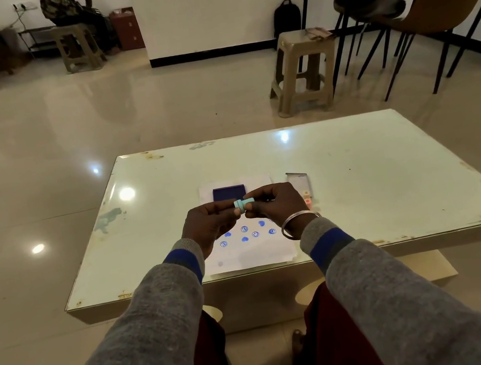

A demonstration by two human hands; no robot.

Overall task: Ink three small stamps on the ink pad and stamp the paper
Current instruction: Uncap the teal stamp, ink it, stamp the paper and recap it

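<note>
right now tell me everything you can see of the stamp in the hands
The stamp is a small pale teal piece, plastic by its look, with a ridged band near its left end. It lies sideways, lifted above the paper, in front of the ink pad. The left hand pinches its left end, and the right hand covers its right end. Its printing face is hidden.

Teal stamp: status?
Both hands, left and right, pinch teal stamp above paper. Blue prints already down. Ink pad open, unobstructed. Two stamps wait right.
</note>
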